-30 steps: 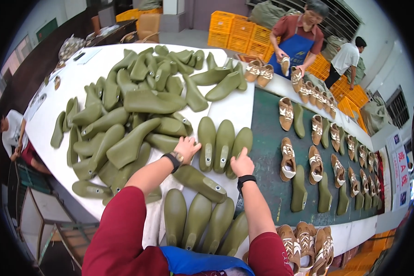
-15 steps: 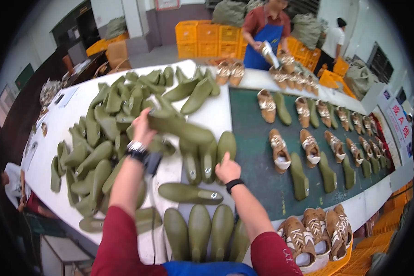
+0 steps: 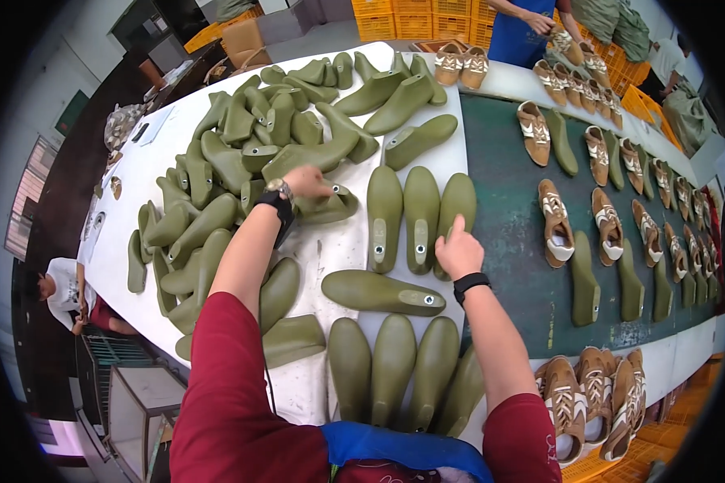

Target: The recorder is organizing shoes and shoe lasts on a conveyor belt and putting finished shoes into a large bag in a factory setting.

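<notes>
Olive-green shoe lasts are what both my hands work among. My left hand [image 3: 306,183], slightly blurred, is over the pile at the heel end of a shoe last [image 3: 330,209]; its fingers do not show clearly. My right hand [image 3: 461,251] is closed round the heel end of the rightmost last [image 3: 457,201] in a row of three, index finger along its top. Left of it lie the middle last [image 3: 421,209] and the left last [image 3: 385,213]. One last [image 3: 423,141] lies slanted beyond this row, another last [image 3: 383,291] crosswise on the near side.
A heap of lasts [image 3: 225,161] covers the white table's left part. More lasts [image 3: 393,362] stand side by side near me. Brown-and-white sneakers [image 3: 554,217] and lasts line the green mat [image 3: 499,193]. A crate of sneakers [image 3: 596,463] is at near right. A co-worker in a blue apron [image 3: 517,36] handles shoes.
The last my left hand held over the row now lies slanted beyond it. My left hand has come away to another last in the pile. My right hand stays on the same last.
</notes>
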Demonstrator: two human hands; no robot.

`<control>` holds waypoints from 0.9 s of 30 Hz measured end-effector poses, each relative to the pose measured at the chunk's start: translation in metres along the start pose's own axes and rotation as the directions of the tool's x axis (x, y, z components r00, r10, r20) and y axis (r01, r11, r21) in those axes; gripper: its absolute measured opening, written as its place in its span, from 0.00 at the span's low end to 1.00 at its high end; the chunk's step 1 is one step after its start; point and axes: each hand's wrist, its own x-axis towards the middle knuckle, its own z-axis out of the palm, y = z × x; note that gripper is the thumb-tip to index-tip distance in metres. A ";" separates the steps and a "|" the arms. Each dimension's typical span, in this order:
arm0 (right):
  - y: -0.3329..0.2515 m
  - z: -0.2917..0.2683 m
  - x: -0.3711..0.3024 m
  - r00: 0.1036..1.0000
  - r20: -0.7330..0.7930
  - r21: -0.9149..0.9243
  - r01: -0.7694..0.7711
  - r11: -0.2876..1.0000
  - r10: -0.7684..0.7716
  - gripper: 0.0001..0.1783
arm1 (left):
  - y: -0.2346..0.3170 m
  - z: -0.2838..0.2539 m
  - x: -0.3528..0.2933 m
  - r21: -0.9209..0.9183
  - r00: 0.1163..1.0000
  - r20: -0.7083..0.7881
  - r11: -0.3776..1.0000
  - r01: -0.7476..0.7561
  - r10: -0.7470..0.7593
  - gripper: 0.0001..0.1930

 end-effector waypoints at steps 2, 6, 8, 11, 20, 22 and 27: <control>-0.005 -0.001 0.001 1.000 0.018 -0.005 -0.005 1.000 0.005 0.33 | -0.010 0.005 -0.014 -0.117 0.988 0.147 0.991 0.061 -0.043 0.36; -0.010 0.001 0.000 0.999 0.029 -0.001 0.015 1.000 -0.015 0.33 | 0.000 0.036 -0.038 -0.018 0.994 -0.042 0.995 -0.100 0.099 0.36; -0.010 0.001 -0.002 1.000 0.010 -0.026 0.005 1.000 -0.005 0.34 | 0.029 0.057 -0.044 0.183 0.971 -0.225 0.976 0.121 -0.079 0.34; -0.017 -0.001 -0.005 1.000 0.014 -0.007 0.007 1.000 -0.007 0.32 | 0.015 0.071 -0.065 0.214 0.932 -0.358 0.976 0.033 0.047 0.33; -0.014 0.001 0.000 1.000 -0.006 0.032 0.009 0.999 -0.009 0.31 | 0.001 -0.021 -0.144 -0.763 0.721 -0.596 0.529 -0.372 -0.353 0.24; -0.012 0.002 0.001 1.000 -0.010 0.020 0.004 1.000 -0.004 0.31 | 0.003 -0.029 -0.156 -0.902 0.820 -0.377 -0.030 -0.430 -0.431 0.21; -0.006 0.006 0.004 1.000 0.001 -0.013 -0.002 1.000 0.002 0.34 | 0.007 -0.013 -0.122 -0.767 0.774 -0.402 -0.282 -0.577 -0.489 0.27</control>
